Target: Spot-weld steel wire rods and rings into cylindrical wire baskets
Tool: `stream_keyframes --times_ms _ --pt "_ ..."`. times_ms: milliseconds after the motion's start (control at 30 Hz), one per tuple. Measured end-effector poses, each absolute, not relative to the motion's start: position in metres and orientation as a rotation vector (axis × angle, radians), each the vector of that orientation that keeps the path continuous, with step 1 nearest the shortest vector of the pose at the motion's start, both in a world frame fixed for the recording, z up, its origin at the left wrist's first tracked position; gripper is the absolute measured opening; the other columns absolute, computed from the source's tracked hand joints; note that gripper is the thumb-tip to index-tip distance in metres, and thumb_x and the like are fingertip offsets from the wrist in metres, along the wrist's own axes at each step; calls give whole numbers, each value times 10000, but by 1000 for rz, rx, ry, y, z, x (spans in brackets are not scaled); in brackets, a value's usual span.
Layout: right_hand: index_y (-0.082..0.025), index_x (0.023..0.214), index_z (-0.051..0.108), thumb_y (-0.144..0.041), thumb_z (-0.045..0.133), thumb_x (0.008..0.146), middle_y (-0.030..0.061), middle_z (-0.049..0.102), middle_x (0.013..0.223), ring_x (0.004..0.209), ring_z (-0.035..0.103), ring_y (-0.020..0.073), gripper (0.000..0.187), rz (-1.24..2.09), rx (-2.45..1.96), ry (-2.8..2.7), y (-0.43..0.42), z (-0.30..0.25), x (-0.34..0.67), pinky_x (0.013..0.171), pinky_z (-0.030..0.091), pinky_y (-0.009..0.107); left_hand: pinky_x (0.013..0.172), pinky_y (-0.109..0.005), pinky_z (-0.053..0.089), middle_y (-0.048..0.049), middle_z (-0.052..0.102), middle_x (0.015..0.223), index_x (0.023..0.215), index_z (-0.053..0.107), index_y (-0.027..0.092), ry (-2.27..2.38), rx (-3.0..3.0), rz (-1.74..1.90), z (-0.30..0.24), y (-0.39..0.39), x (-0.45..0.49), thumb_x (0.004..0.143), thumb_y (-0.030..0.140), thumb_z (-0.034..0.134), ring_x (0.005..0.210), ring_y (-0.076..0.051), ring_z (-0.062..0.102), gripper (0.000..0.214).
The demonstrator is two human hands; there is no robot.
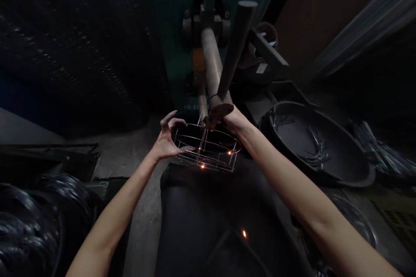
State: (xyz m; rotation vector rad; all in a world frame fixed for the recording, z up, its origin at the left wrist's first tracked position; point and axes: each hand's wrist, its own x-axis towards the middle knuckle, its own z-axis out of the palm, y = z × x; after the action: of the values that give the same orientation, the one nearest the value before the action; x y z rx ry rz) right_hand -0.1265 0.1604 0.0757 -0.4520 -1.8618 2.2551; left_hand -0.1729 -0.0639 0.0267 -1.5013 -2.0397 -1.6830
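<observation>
A round wire basket frame (208,147) made of thin metal rings and upright wires is held under the arms of a spot welding machine (211,52). My left hand (167,138) grips the frame's left rim, thumb below and fingers curled over the top ring. My right hand (232,119) holds the far right side of the frame, close beside the welder's lower tip; its fingers are mostly hidden. Small orange sparks (202,166) glow on the frame's front wires, and one lies lower on my dark lap.
A large dark bowl (341,173) with several bent wires stands at the right. More wire pieces (380,147) lie beyond it. Coiled dark rings (29,216) are stacked at the lower left. My dark apron or trousers (208,216) fill the bottom centre.
</observation>
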Motion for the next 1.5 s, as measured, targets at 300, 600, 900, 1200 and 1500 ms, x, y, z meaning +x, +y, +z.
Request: stream_keyframes --times_ms 300,600,900,1200,1500 --pt "-152 874 555 -185 638 769 -55 539 515 399 399 49 138 2124 -709 -1974 174 100 -74 364 262 161 890 -463 470 -103 547 1153 1426 203 307 -1887 -1660 -1487 11 -61 -129 562 433 867 1034 -256 567 1097" --pt "-213 939 657 -534 685 744 2 649 731 587 543 133 377 1317 -679 -2600 175 111 93 556 438 268 862 -458 416 -137 533 1309 1337 437 387 -1775 -2213 -845 24 -68 10 697 499 752 1130 -317 512 722" --pt "-246 1153 627 -358 600 853 65 714 995 864 676 222 321 1232 -232 -2788 173 142 179 785 524 343 935 -416 493 -112 570 1286 1398 416 251 -2273 -1328 -1798 73 -50 -56 812 438 670 1144 -246 567 666" --pt "-194 965 702 -278 487 922 47 731 972 910 680 188 235 1452 -149 -2682 185 68 36 848 498 304 339 -152 230 59 473 515 1109 661 194 -2372 -495 -3069 130 -75 34 895 410 573 327 -10 213 316" --pt "-134 1302 564 -311 474 948 158 633 1234 1132 593 272 406 956 -398 -2935 181 59 37 978 427 391 426 -171 394 12 576 595 1090 661 114 -2261 -464 -3225 114 -14 -1 800 395 681 417 -49 427 404"
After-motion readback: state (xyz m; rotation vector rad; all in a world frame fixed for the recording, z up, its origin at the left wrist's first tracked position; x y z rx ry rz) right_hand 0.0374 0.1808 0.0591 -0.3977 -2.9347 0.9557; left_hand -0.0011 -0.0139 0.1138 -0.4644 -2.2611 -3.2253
